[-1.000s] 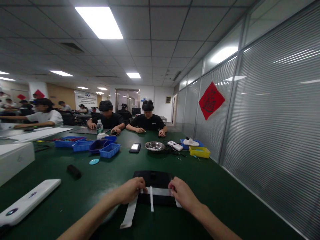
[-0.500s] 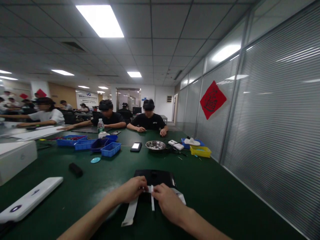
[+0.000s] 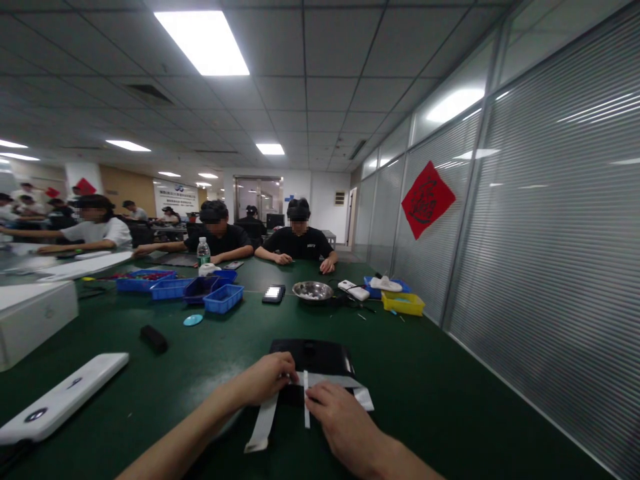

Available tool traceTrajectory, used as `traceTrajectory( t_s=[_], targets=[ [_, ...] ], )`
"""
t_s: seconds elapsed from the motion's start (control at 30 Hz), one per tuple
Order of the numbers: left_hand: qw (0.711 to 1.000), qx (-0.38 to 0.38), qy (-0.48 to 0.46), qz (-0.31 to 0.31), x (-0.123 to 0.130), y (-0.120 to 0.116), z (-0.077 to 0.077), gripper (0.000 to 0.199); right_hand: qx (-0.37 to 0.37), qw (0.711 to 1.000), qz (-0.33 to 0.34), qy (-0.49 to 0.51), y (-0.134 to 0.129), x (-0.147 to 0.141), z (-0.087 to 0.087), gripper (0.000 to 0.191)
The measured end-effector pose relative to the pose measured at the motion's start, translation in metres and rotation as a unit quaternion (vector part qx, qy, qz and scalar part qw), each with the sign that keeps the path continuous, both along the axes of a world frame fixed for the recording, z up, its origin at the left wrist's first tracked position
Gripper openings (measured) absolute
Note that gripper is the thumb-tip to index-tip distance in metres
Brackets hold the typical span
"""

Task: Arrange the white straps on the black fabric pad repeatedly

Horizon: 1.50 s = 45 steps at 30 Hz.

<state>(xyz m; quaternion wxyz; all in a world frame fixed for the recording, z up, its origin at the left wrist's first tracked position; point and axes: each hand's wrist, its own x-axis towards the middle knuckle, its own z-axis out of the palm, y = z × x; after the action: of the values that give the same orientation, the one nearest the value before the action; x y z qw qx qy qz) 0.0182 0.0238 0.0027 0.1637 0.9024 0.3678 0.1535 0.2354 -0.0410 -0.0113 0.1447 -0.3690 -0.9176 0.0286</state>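
A black device (image 3: pixel 311 355) lies on the green table in front of me, with a wide pale strap (image 3: pixel 263 424) running across it and hanging down at both sides. A narrow white strip (image 3: pixel 307 400) stands upright in the picture over the strap's middle. My left hand (image 3: pixel 273 377) pinches the wide strap just left of the strip. On the right, my right hand (image 3: pixel 336 408) has its thumb and fingertips closed on the narrow strip, partway down it. The exact contact under the fingertips is small and partly hidden.
White power bank (image 3: pixel 65 398) and black block (image 3: pixel 154 339) lie left. Farther off are blue trays (image 3: pixel 223 299), a phone (image 3: pixel 273 294), a metal bowl (image 3: pixel 313 291) and a yellow tray (image 3: pixel 403 303). A white box (image 3: pixel 37 325) stands far left. People sit across the table.
My right hand has moved down the narrow strip and a little right, uncovering more of the wide strap. My left hand has stayed nearly in place.
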Motion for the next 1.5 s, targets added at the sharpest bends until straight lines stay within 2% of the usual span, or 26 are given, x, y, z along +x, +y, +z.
traceTrajectory(
  t_s=[0.2, 0.4, 0.53, 0.7, 0.87, 0.93, 1.13, 1.3, 1.5],
  targets=[
    [1.0, 0.005, -0.006, -0.002, 0.001, 0.0, 0.0, 0.027, -0.027, 0.999, 0.004, 0.032, 0.008, 0.0, 0.001, 0.037],
    [1.0, 0.004, -0.016, -0.007, -0.001, 0.004, -0.005, 0.027, -0.038, 0.996, -0.042, 0.067, 0.014, -0.008, 0.006, 0.028],
    [1.0, -0.003, -0.024, -0.005, -0.003, 0.008, -0.01, 0.025, -0.031, 0.997, -0.029, 0.058, 0.01, -0.007, 0.001, 0.031],
    [1.0, -0.007, -0.024, 0.0, -0.003, 0.007, -0.008, 0.025, -0.01, 0.999, -0.02, 0.049, 0.006, -0.005, -0.005, 0.032],
    [1.0, -0.015, -0.021, 0.006, -0.002, 0.005, -0.005, 0.026, -0.014, 0.999, -0.009, 0.042, 0.004, -0.005, 0.004, 0.029],
    [1.0, -0.02, -0.022, 0.005, -0.002, 0.005, -0.005, 0.026, -0.024, 0.998, -0.028, 0.049, 0.005, -0.001, 0.011, 0.029],
    [0.999, -0.031, -0.019, 0.004, -0.005, 0.006, -0.006, 0.028, -0.078, 0.978, -0.18, 0.065, 0.019, 0.027, 0.022, 0.03],
    [0.999, -0.032, -0.023, 0.003, -0.008, 0.01, -0.006, 0.029, -0.099, 0.97, -0.21, 0.065, 0.034, 0.045, 0.016, 0.026],
    [0.997, -0.062, -0.041, 0.01, -0.015, 0.016, -0.008, 0.02, -0.13, 0.965, -0.21, 0.092, 0.039, 0.048, 0.012, 0.025]
  ],
)
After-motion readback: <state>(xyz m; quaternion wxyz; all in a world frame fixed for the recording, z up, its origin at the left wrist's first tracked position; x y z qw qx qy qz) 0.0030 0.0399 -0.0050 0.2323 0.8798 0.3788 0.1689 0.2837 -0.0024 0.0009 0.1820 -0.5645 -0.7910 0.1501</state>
